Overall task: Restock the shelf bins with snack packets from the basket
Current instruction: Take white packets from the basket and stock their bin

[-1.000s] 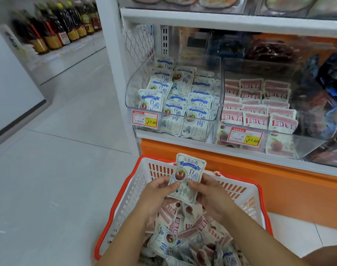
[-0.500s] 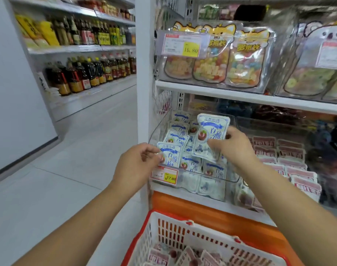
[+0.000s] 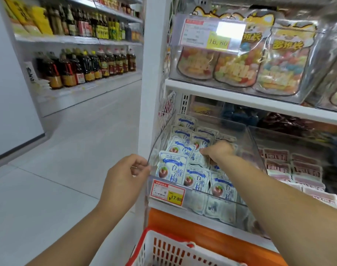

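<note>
- left hand (image 3: 125, 181) pinches the front left corner of the clear bin (image 3: 158, 135), fingers curled over its wall, as if to steady it at the shelf's front edge.
- right hand (image 3: 219, 152) reaches into that bin, fingertips (image 3: 203, 150) down on a packet (image 3: 199, 142) in the middle rows; whether it pinches the packet or only presses it flat, i cannot tell.
- by my reading, this packet is just being seated, so the step is near its end.
- the bin looks well filled: blue-and-white packets (image 3: 171, 169) overlap in rows from back wall to front wall, above the price tag (image 3: 168, 191).
- basket (image 3: 163, 246) sits below the shelf; only its far rim and wall show, so what is left inside is hidden.
- neighbouring bin (image 3: 290, 137), to the right, holds pink packets (image 3: 302, 167) in rows.
- top bin (image 3: 175, 45), on the shelf above, holds bags of coloured sweets (image 3: 238, 70).
</note>
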The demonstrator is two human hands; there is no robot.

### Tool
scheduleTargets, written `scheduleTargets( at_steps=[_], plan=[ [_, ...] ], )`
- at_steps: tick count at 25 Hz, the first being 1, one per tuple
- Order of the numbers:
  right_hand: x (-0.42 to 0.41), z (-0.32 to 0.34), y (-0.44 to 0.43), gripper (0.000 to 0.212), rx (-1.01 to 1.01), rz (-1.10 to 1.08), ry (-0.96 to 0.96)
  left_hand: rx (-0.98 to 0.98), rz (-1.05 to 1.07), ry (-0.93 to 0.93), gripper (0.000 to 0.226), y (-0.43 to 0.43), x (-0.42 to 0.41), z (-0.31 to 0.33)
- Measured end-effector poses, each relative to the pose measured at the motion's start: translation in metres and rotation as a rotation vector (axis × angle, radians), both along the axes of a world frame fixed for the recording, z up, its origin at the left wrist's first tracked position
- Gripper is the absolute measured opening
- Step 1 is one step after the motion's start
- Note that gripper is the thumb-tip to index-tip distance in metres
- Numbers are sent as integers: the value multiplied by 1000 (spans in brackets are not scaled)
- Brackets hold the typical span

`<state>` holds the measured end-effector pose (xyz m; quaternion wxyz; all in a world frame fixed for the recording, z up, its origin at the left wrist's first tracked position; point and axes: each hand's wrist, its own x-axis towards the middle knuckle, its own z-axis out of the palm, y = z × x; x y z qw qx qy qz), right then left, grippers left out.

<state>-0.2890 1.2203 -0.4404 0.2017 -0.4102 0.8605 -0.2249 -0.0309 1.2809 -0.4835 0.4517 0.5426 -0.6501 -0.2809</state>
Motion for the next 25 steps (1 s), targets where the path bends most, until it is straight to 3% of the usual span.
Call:
scheduleTargets(
  at_steps=[4, 7, 9, 11, 14, 16, 17, 20, 22, 25],
  plan=[
    [1, 0, 11, 34, -59, -22, -34, -5, -8, 24, 3, 4, 1, -2],
    [2, 7, 20, 35, -122, -23, -67, 78, -6, 20, 21, 15, 2, -8],
    [8, 16, 36, 39, -304, 19, -85, 190, 0, 24, 31, 24, 7, -16],
    [18, 24, 75, 34, -617, 90, -126, 278, -5, -14, 34, 37, 13, -25],
    [28, 6, 152, 25, -1005, 216, -119, 412, -94, -259, 31, 65, 13, -42],
    [28, -37, 199, 24, -1056, 257, -9, 474, -243, -530, 31, 94, -1, -61],
    [25, -65, 216, 23, -1020, 251, -4, 480, -343, -613, 32, 108, -10, -70],
    [19, -149, 257, 19, -703, 192, -64, 515, -583, -602, 35, 146, -45, -106],
    [9, -200, 275, 16, -317, 197, -75, 581, -575, -577, 42, 160, -64, -141],
    [-10, -256, 294, 14, 257, 243, -240, 745, -506, -527, 39, 182, -85, -194]
  ],
)
